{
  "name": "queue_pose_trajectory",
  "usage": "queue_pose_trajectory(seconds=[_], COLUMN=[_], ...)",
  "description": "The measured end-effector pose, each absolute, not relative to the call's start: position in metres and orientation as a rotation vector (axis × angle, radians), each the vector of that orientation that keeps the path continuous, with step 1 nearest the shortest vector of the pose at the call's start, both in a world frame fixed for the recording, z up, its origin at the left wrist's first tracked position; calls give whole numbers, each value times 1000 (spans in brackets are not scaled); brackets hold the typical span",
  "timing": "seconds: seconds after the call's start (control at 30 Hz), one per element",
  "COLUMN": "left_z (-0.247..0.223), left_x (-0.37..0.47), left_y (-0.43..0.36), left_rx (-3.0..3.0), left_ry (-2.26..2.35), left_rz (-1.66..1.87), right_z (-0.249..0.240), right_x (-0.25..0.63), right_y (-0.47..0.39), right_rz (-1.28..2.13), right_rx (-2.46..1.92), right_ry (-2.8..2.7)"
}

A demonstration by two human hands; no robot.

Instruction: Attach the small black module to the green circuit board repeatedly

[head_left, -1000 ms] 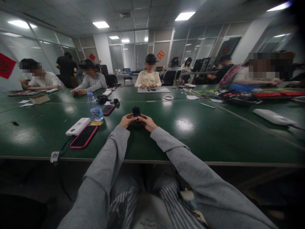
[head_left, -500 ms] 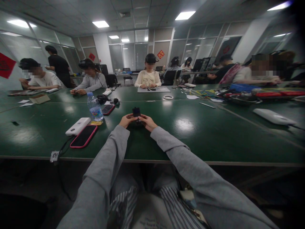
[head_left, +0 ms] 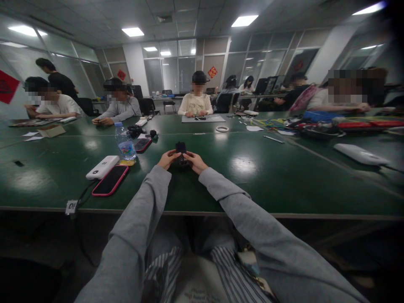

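Between my two hands is a small black device (head_left: 181,147) with a dark square panel upright at its top. My left hand (head_left: 167,160) is closed on its left side, thumb pointing inward. On the opposite side my right hand (head_left: 196,162) grips it with thumb and fingers. The lower part of the device sits in shadow between the fingers, so its exact kind is unclear. Both hands are low over the green table (head_left: 214,185), and grey sleeves cover the forearms.
To the left lie a pink-edged phone (head_left: 110,181), a white power bank (head_left: 102,167) with a cable, a water bottle (head_left: 125,143) and another phone (head_left: 143,145). Farther off are a white ring (head_left: 222,129), a pen (head_left: 273,139) and a white device (head_left: 360,154). Several people sit around.
My hands keep their grip, and the device has barely moved. In the background, a standing person in black has shifted left and leans lower. The view has moved very slightly.
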State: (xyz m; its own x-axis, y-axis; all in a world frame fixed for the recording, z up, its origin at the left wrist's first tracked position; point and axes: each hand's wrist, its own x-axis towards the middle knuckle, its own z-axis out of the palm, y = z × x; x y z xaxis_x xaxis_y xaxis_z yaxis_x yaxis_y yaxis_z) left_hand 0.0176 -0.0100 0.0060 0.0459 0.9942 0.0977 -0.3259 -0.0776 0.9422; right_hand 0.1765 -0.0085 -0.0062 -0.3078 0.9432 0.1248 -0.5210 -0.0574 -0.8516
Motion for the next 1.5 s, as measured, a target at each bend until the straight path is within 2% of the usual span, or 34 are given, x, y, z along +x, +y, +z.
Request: queue_pose_trajectory(seconds=[1.5], left_z=[5], left_x=[15], left_y=[-10], left_rx=[1144], left_ry=[1013], left_rz=[1383], right_z=[-1], right_x=[173], right_y=[-16], right_rz=[1540], right_rx=[-653], right_ry=[-1108])
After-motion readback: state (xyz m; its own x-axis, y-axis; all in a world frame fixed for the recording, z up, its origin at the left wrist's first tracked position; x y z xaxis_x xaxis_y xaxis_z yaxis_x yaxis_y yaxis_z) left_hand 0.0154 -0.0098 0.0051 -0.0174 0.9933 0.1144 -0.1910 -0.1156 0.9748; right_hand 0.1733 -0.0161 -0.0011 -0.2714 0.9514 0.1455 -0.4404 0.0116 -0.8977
